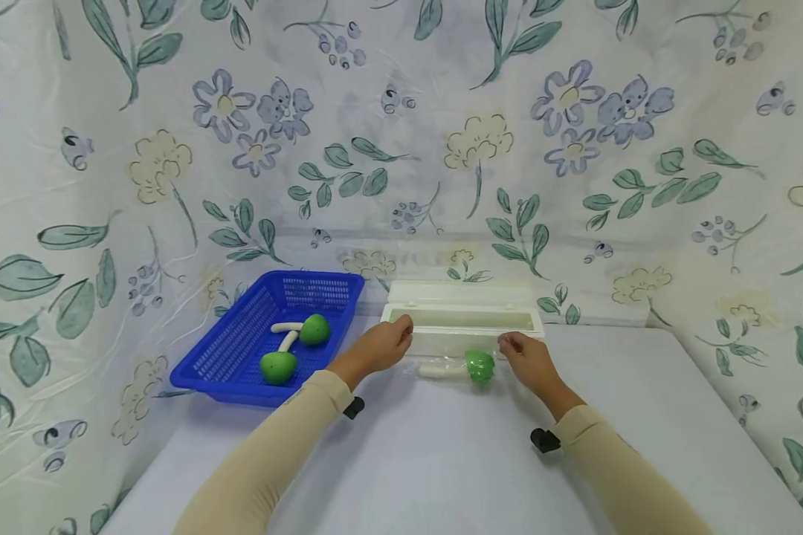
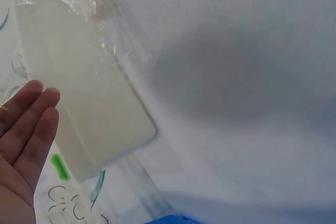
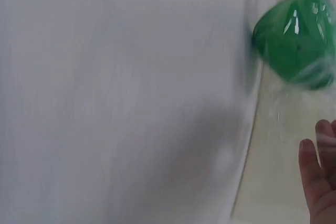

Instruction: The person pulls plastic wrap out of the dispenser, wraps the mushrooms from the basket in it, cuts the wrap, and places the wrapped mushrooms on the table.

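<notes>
A toy mushroom (image 1: 480,368) with a green cap and pale stem lies in a clear plastic bag (image 1: 443,365) in front of a long white box (image 1: 455,342). The box's lid (image 1: 458,293) stands raised at the back. My right hand (image 1: 530,362) pinches the bag's film beside the cap; in the right wrist view, film overlaps the fingertips (image 3: 308,148). At the box's left front corner is my left hand (image 1: 383,345). Its fingers (image 2: 39,129) look nearly straight in the left wrist view, apart from the bag; the thumb is hidden there.
To the left stands a blue plastic basket (image 1: 224,342) holding two more green-capped mushrooms (image 1: 278,368). The white table (image 1: 442,461) meets a flower-patterned cloth (image 1: 401,193) behind and at the sides. A small green piece (image 2: 60,167) shows at the box's side.
</notes>
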Available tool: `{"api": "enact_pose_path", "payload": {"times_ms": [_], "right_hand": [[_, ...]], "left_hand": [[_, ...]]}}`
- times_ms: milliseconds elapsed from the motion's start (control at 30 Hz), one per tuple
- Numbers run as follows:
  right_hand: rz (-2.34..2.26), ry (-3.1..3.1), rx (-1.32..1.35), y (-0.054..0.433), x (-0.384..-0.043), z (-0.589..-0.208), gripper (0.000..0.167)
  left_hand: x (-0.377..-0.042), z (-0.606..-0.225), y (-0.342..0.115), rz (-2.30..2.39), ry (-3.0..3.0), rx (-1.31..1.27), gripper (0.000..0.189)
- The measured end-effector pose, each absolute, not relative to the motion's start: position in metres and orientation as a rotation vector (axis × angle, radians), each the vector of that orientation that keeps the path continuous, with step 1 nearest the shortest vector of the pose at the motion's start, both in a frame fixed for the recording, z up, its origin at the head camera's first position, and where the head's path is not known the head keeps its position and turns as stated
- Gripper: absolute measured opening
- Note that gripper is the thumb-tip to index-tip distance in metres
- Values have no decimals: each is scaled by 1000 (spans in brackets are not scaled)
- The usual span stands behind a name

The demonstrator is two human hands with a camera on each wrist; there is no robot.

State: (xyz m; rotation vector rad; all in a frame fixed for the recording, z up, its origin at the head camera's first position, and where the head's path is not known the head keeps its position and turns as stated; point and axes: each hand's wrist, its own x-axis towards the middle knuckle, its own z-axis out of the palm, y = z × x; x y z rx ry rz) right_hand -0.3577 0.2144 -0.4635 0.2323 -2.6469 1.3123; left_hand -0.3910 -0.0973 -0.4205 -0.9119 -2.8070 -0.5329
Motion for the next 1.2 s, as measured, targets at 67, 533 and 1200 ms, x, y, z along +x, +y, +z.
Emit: {"api": "enact_pose_path", "payload": {"times_ms": [67,533,1200], "right_hand": [[1425,-2622,180,208,-357,-464,37],[1573,-2540,119,194,-357,-477,24],[989,-2686,456,185,-360,-467,25]], "left_hand": [[-390,-423,-95,-606,-2825,-877,4],[-388,-433,-97,-693,-2804,-859,7],[-369,-432,-75,-632,-2858,-1011,6]]}}
